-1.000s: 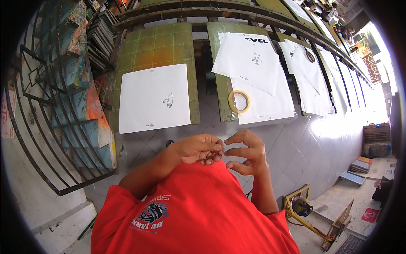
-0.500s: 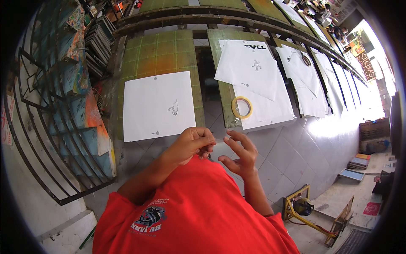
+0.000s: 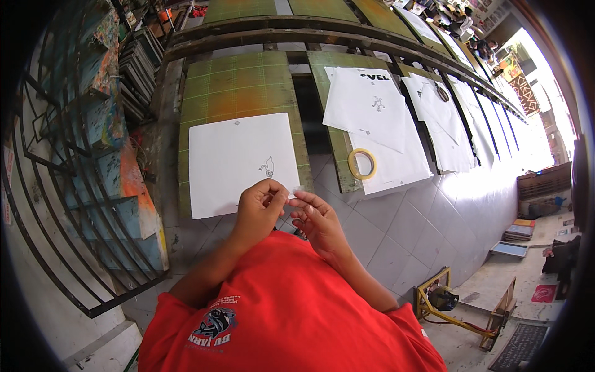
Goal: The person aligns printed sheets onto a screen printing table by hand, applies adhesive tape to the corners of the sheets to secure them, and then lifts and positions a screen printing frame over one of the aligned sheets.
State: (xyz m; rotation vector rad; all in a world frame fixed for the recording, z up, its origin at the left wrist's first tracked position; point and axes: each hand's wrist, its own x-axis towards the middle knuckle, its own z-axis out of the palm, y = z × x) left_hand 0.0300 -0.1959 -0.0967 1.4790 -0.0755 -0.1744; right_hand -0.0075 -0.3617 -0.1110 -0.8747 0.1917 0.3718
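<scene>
Close together in front of my red shirt, both hands meet at the near edge of a white sheet of paper (image 3: 229, 155) with a small line drawing on it. The sheet lies on a green board (image 3: 238, 80). My left hand (image 3: 259, 209) is closed, its thumb pressed to its fingers. A small pale strip (image 3: 292, 195), thin like tape, shows between the fingertips. Pinched on its other side is my right hand (image 3: 319, 226), with thumb and forefinger together. A roll of yellowish tape (image 3: 361, 164) rests on the papers of the board to the right.
Overlapping printed sheets (image 3: 365, 105) cover the second board. Scissors (image 3: 442, 93) lie on papers farther right. A black metal rack (image 3: 68, 204) stands at the left, and a yellow-framed stand (image 3: 434, 294) is on the lower right. Dark rails (image 3: 248, 37) run behind the boards.
My right hand has moved left to meet the left hand, and its spread fingers have closed into a pinch. The pale strip now shows between them. The view has shifted slightly.
</scene>
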